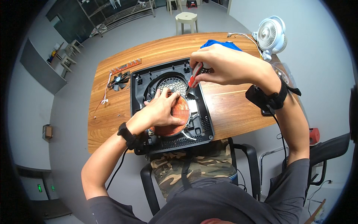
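A black plastic appliance base (pixel 207 123) lies on the table in front of me, with a round vent grille at its far end. Inside its near half sits a flat round copper coil (pixel 169 128). My left hand (pixel 161 109) rests on the coil, fingers spread toward its far edge and thumb lying across the windings. Over the coil's far right edge, my right hand (pixel 214 67) grips red-and-grey-handled pliers (pixel 193 80), tip pointing down. The tip reaches the coil's rim; whether it pinches anything there is too small to tell. White wire leads (pixel 189 136) run from the coil's near right side.
Left of the base lie a small black fan (pixel 118 81), a narrow circuit board (pixel 126 67) and a thin cable. A blue cloth (pixel 222 44) is behind my right hand. At the far right corner stands a white desk fan (pixel 270 34). Black straps circle both wrists, with cables trailing.
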A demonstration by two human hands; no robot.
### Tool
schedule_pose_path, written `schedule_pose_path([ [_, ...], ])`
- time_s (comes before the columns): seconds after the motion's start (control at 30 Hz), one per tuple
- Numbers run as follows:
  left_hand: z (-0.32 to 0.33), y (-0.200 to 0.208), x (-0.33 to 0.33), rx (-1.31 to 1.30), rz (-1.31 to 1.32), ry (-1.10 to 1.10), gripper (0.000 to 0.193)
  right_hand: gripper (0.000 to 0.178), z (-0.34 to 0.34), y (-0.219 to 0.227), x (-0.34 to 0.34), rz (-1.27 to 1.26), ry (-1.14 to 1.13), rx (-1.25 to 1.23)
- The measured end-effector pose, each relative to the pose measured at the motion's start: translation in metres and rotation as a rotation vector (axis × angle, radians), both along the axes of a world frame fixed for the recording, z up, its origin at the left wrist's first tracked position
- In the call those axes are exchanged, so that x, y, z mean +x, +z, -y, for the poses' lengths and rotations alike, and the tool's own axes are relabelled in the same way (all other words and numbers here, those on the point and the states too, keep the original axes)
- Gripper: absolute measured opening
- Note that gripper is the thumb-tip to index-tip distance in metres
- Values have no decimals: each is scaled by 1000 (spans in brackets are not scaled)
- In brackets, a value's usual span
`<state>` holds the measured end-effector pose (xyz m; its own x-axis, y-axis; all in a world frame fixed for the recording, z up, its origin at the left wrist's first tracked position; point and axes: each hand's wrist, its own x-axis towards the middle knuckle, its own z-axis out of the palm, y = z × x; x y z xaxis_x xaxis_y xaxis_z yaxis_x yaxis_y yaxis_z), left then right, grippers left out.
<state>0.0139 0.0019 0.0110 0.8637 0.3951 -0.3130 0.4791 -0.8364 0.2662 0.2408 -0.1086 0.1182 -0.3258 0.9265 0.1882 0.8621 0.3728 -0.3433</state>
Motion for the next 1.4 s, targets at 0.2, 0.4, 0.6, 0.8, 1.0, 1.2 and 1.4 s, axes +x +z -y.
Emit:
schedule_pose_path([
  [0.2,-7,-12,-5,0,80,-39,103,24,-5,8,-10,51,-5,-14],
  [0.4,0,0,-2,4,27,-13,103,26,-10,12,-13,64,6,-34],
  [0.6,-5,-8,-3,0,41,-35,105,27,-11,13,-15,89,27,-12],
  [0.8,-3,-3,-2,-1,11,-24,105,28,-12,13,-16,83,5,-46],
  [1.0,1,4,-1,4,-35,-4,106,28,-14,10,-14,89,16,-25],
  [1.2,0,0,-1,15,-6,-14,107,31,-19,9,-17,163,-29,-45],
  [1.4,-6,-12,-3,7,35,-50,108,39,-31,12,-30,265,-161,-158],
])
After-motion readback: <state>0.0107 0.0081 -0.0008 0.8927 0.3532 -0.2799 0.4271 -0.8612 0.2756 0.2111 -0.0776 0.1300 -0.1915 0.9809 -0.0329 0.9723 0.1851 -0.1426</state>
